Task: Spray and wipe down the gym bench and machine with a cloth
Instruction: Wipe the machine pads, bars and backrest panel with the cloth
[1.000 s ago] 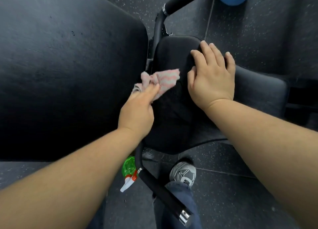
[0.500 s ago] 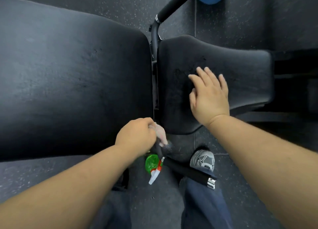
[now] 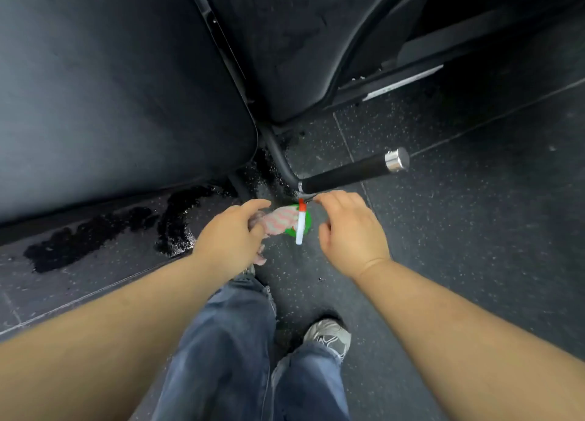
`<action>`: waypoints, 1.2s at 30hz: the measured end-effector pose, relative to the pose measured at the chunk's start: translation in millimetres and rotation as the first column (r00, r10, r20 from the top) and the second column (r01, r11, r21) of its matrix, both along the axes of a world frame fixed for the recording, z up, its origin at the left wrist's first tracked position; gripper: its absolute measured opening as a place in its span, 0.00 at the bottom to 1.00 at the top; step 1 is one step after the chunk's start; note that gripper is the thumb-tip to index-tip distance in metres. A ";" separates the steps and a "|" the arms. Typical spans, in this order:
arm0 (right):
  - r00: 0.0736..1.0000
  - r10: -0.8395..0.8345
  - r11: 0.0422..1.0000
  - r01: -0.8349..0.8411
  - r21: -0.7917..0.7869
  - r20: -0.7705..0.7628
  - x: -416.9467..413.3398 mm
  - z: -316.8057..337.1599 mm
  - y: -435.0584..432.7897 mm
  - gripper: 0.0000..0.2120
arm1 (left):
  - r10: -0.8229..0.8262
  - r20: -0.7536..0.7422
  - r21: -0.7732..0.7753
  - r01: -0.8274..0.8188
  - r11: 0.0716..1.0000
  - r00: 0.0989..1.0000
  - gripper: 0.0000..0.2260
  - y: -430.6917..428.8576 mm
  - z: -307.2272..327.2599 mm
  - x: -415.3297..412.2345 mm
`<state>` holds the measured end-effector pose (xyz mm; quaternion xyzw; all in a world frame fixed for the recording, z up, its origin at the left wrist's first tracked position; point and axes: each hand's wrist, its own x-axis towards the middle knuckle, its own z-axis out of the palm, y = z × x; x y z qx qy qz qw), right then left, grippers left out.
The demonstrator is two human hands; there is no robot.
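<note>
Dark rubber floor [image 3: 443, 230] with tiny white specks fills the bottom of the view. Shiny wet patches [image 3: 95, 240] lie on it at the left. Up top is the big black bench [image 3: 110, 88], smooth and padded, with round corners. Next to it is a smaller black pad [image 3: 300, 40] with little scuffs. A thin black metal tube [image 3: 275, 148] runs down between them. It bends into a handle [image 3: 348, 172] with a soft black grip and a shiny silver cap [image 3: 397, 160].

Half a second ago the right hand lay flat on the smaller pad. Now the right hand [image 3: 351, 234] is down low, just beside the spray bottle [image 3: 300, 222]. Its fingers are loosely curled with nothing in them. I cannot tell if its pointer finger touches the red top. The left hand [image 3: 231, 237] was by the handle with the cloth. It still grips the cloth [image 3: 281, 219], now right against the bottle. The view has tipped down too, so the bench and pad sit higher up.

The spray bottle stands on the floor under the handle, between the two hands. It is green plastic with a long white trigger and a red-orange collar. The cloth is soft and crumpled, pink with pale stripes, and it covers part of the bottle's left side. A pale strip [image 3: 402, 83] sits on the machine's base at the right; any words on it are too small to read. Blue jeans [image 3: 228, 341] and a grey shoe [image 3: 329, 335] show below.
</note>
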<state>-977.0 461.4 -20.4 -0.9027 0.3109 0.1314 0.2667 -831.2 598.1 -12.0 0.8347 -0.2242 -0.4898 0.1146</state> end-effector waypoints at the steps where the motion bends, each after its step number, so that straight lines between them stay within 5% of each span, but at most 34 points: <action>1: 0.996 0.008 0.999 -0.004 0.046 -0.085 -9.7 -10.2 7.3 0.21 | 0.018 0.005 0.004 -0.018 1.000 1.000 0.18 2.8 -5.8 -6.9; 7: 0.906 0.037 0.985 0.039 0.170 -0.421 -49.3 -91.9 33.9 0.45 | 0.161 -0.006 -0.040 -0.161 0.986 0.987 0.18 13.3 -57.8 -35.0; 12: 0.941 0.021 0.967 0.067 0.246 -0.337 -40.7 -151.6 31.9 0.54 | 0.181 0.042 -0.075 -0.178 0.981 0.983 0.17 21.4 -102.9 -40.6; 18: 0.963 -0.245 0.905 0.269 0.329 -0.115 -15.6 -188.8 27.8 0.42 | 0.228 0.019 -0.144 -0.223 0.964 0.974 0.16 15.9 -135.3 -36.5; 21: 0.974 -0.224 0.932 0.225 0.285 -0.038 -4.4 -185.8 33.4 0.23 | 0.292 -0.074 -0.170 -0.301 0.939 0.954 0.16 9.5 -131.0 -38.7; 24: 0.969 -0.242 0.937 0.245 0.248 -0.045 -7.1 -174.7 43.6 0.11 | 0.244 -0.011 -0.154 -0.243 0.958 0.970 0.15 7.6 -120.3 -42.7; 29: 0.948 -0.309 0.916 0.317 0.244 -0.073 -19.9 -100.8 47.1 0.14 | 0.198 0.107 -0.129 -0.184 0.974 0.974 0.14 4.1 -66.3 -33.7; 36: 0.868 -0.497 0.797 0.464 0.386 -0.018 19.2 8.4 12.6 0.09 | 0.282 0.226 -0.319 -0.202 0.926 0.932 0.11 -24.7 24.1 1.4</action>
